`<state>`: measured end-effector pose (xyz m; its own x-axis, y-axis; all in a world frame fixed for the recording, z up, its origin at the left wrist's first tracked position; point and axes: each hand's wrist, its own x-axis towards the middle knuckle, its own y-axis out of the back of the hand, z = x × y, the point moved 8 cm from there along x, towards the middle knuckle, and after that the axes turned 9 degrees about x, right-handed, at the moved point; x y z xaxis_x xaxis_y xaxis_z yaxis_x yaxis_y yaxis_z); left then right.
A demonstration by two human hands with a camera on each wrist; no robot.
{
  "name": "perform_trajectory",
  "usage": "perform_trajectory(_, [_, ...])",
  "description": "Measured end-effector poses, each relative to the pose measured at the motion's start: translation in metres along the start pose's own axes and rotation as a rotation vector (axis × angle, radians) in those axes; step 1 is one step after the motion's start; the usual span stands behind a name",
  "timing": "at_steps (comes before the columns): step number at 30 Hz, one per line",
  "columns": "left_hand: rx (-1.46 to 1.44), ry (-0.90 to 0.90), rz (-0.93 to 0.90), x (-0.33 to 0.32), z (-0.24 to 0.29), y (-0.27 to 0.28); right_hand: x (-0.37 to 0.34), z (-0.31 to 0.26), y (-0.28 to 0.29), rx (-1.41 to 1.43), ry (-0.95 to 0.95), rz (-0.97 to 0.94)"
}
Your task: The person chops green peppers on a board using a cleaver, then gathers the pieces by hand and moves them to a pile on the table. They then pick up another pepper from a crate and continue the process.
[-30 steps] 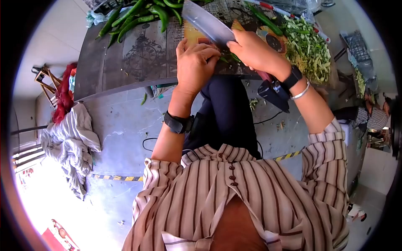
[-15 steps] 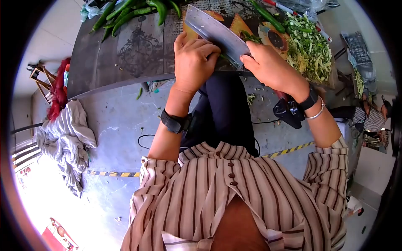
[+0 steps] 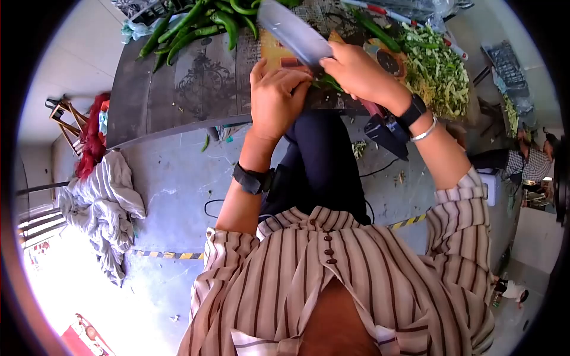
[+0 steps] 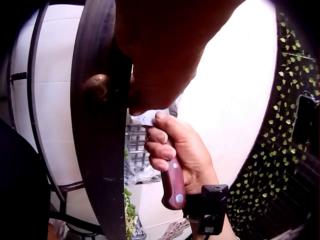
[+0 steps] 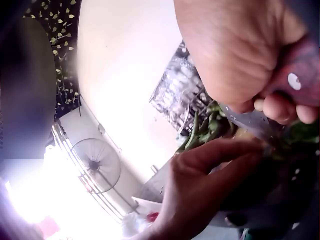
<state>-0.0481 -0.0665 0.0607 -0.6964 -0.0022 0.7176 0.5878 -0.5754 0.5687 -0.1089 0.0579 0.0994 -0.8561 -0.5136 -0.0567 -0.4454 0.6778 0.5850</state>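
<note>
My right hand (image 3: 362, 71) grips a cleaver (image 3: 294, 35) by its dark red riveted handle (image 4: 173, 185). The broad blade points up and left in the head view, crossing just beyond my left fingertips. My left hand (image 3: 276, 98) is bent at the table's near edge, thumb and fingertips pinched together on a green chili pepper. Most of that pepper is hidden by the fingers; green pieces (image 3: 331, 82) show just right of them, beneath the blade. In the right wrist view, my left thumb and forefinger meet close to the blade.
Whole green chilies (image 3: 225, 26) are heaped at the table's far left. A chopped green heap (image 3: 436, 71) lies at the right, with one long chili (image 3: 380, 31) beside it. Clear plastic (image 3: 439, 15) lies behind. A dark patterned tabletop (image 3: 205, 77) extends left.
Half a second ago the blade was lower and farther right beside my left fingertips; now it is raised up and left again. My left hand stays nearly in place. The head view has shifted slightly.
</note>
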Motion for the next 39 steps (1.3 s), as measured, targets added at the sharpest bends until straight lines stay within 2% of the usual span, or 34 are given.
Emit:
perform_trajectory(6, [-0.068, 0.022, 0.083, 0.002, -0.001, 0.010, -0.055, 0.014, 0.058, 0.329, -0.087, 0.220])
perform_trajectory(7, [-0.066, 0.041, 0.087, 0.003, -0.002, 0.011, -0.066, 0.017, 0.062, 0.327, -0.084, 0.229])
perform_trajectory(9, [-0.085, 0.033, 0.107, 0.003, -0.001, 0.013, -0.087, 0.038, 0.063, 0.571, -0.167, 0.286])
perform_trajectory(12, [-0.062, 0.044, 0.084, 0.002, -0.002, 0.011, -0.121, 0.062, 0.055, 0.739, -0.246, 0.370])
perform_trajectory(16, [0.034, 0.059, -0.038, 0.004, 0.000, 0.005, -0.155, 0.087, 0.043, 0.815, -0.255, 0.422])
perform_trajectory(21, [0.149, 0.061, -0.136, 0.007, -0.001, -0.006, -0.189, 0.105, 0.026, 0.998, -0.395, 0.470])
perform_trajectory(25, [0.073, 0.076, -0.244, 0.012, 0.008, -0.028, -0.199, 0.114, 0.017, 1.071, -0.421, 0.446])
perform_trajectory(31, [0.075, -0.047, -0.339, 0.032, 0.032, -0.041, -0.200, 0.122, 0.005, 1.159, -0.439, 0.449])
perform_trajectory(33, [-0.151, 0.055, -0.610, 0.036, 0.022, -0.050, -0.201, 0.125, 0.002, 1.160, -0.444, 0.453])
perform_trajectory(34, [-0.135, 0.072, -0.685, 0.041, 0.022, -0.047, -0.201, 0.127, 0.002, 1.162, -0.440, 0.453])
perform_trajectory(35, [-0.131, 0.069, -0.683, 0.045, 0.016, -0.049, -0.202, 0.128, 0.002, 1.169, -0.427, 0.450])
perform_trajectory(37, [-0.118, -0.161, -0.621, 0.058, 0.024, -0.052, -0.201, 0.130, 0.002, 1.175, -0.410, 0.447])
perform_trajectory(38, [-0.091, -0.248, -0.696, 0.057, 0.028, -0.062, -0.201, 0.132, 0.002, 1.183, -0.408, 0.462])
perform_trajectory(39, [-0.089, -0.250, -0.694, 0.061, 0.030, -0.068, -0.201, 0.132, 0.003, 1.191, -0.405, 0.478])
